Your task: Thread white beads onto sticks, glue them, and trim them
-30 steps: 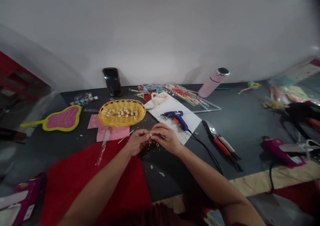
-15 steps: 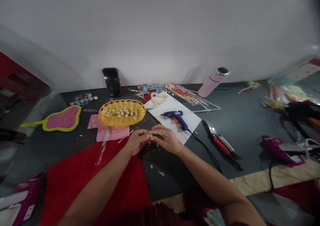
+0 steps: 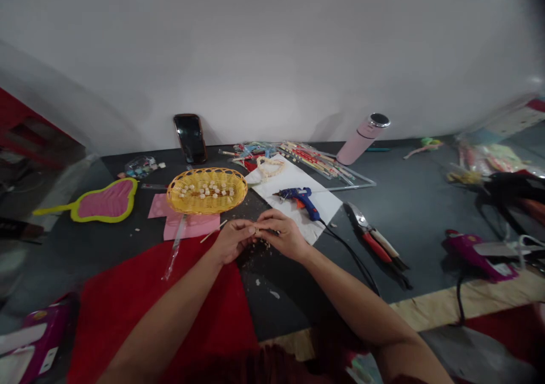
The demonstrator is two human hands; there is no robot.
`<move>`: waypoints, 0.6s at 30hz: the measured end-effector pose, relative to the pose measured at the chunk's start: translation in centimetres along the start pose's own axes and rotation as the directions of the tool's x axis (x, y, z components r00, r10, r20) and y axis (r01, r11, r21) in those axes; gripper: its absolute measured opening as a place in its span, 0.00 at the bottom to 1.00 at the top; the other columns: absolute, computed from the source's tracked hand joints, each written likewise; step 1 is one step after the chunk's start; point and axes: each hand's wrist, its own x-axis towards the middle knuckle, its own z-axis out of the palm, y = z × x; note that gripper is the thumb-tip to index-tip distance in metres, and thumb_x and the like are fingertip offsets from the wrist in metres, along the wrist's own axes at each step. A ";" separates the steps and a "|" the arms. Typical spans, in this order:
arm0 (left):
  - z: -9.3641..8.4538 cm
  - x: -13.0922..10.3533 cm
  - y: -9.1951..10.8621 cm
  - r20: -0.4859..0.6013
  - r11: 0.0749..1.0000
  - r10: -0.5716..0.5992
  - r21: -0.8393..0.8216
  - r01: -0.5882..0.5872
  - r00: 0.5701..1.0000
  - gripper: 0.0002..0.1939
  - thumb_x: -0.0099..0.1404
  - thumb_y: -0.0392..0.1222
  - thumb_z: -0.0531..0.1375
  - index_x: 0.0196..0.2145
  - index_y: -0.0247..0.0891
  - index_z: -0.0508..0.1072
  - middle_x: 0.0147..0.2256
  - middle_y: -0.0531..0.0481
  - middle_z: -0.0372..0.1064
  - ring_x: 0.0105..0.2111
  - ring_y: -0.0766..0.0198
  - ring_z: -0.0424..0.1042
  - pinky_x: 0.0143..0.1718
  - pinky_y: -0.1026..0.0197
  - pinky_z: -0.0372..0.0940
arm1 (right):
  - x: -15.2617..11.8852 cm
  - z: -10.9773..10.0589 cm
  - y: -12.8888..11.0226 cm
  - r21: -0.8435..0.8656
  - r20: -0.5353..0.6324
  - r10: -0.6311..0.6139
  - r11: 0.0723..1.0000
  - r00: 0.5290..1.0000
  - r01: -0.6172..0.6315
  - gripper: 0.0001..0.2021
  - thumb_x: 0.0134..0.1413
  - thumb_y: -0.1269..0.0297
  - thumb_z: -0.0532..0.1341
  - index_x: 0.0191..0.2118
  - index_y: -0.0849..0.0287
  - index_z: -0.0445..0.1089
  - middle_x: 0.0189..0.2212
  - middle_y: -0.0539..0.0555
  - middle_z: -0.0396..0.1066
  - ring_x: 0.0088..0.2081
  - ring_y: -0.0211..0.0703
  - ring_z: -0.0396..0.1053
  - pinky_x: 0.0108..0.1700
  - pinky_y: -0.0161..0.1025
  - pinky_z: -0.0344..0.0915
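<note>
My left hand (image 3: 234,240) and my right hand (image 3: 281,235) meet over the dark table, fingertips pinched together. A small pale piece is between them, mostly hidden by the fingers. Small crumbs (image 3: 264,244) lie on the table beneath. Just beyond my left hand, a yellow woven basket (image 3: 207,205) contains several small whitish pieces (image 3: 215,191). A blue glue gun (image 3: 300,195) rests on a white sheet of paper (image 3: 272,190) beyond my right hand. On the same sheet sits a cream-coloured ring-like piece (image 3: 271,168).
Red cloth (image 3: 170,293) lies under my left forearm; pink sheets (image 3: 193,227) extend beneath the basket. To the right are red-handled pruning shears (image 3: 374,245) and the glue gun's cord (image 3: 351,253). At the back stand a phone (image 3: 189,139) and a pink flask (image 3: 360,140), with packaged sticks (image 3: 310,160) between.
Both hands stay nearly in place with a slight shift of the fingers. The pale piece between the fingertips shows less clearly now.
</note>
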 end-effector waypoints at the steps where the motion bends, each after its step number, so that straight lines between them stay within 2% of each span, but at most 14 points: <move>1: 0.0 0.0 0.0 -0.003 1.000 0.002 0.007 -0.002 1.000 0.10 0.45 0.40 0.70 0.24 0.31 0.77 0.22 0.49 0.72 0.21 0.71 0.68 0.26 0.69 0.63 | 0.0 0.0 0.0 -0.003 -0.009 -0.005 1.000 1.000 0.005 0.07 0.54 0.66 0.62 0.39 0.56 0.75 0.35 0.55 0.69 0.37 0.38 0.70 0.40 0.36 0.69; 11: 0.0 0.0 0.0 -0.007 1.000 0.003 0.031 -0.003 1.000 0.11 0.45 0.40 0.70 0.24 0.31 0.75 0.22 0.50 0.71 0.22 0.71 0.67 0.26 0.68 0.62 | -0.1 0.2 0.1 0.025 -0.022 0.020 0.999 1.000 -0.020 0.06 0.54 0.66 0.62 0.38 0.55 0.75 0.35 0.55 0.70 0.37 0.39 0.70 0.40 0.37 0.69; 18: -0.2 0.2 -0.4 0.016 1.000 0.018 -0.003 -0.018 1.000 0.12 0.46 0.41 0.70 0.22 0.31 0.73 0.21 0.51 0.69 0.21 0.71 0.67 0.25 0.69 0.61 | 0.0 -0.2 -0.1 0.009 0.009 0.038 0.999 0.999 -0.038 0.13 0.51 0.64 0.64 0.44 0.58 0.71 0.38 0.57 0.70 0.41 0.42 0.69 0.44 0.40 0.67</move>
